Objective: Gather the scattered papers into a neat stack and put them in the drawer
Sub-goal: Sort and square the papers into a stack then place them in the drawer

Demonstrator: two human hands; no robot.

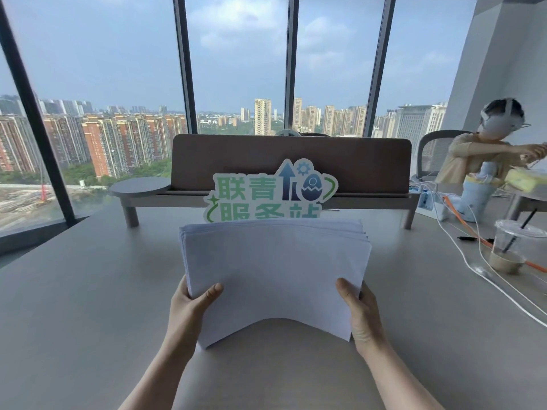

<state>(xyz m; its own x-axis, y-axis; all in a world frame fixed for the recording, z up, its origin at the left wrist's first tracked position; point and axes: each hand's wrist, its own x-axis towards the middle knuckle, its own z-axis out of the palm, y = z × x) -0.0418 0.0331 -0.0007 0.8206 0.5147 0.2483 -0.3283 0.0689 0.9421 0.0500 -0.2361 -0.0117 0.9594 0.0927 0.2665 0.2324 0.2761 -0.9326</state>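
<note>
Papers stand gathered, left hand and right hand pinching the side edges; tap them square on the desk. Top edges seem fanned.

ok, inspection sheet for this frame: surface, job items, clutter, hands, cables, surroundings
Surface: grey desk, bare in front of the person.
Job's things: paper stack held upright, bottom edge arched, top edges fanned and not yet flush. No drawer in view.
Clutter: green and white sign behind the stack, plastic cup with straw at right, black pen.
Hands: left hand and right hand each grip a lower side of the stack, thumbs in front.
Cables: white cables and an orange cable across the right side.
Surroundings: brown divider panel, windows onto city towers, seated person at right.
</note>
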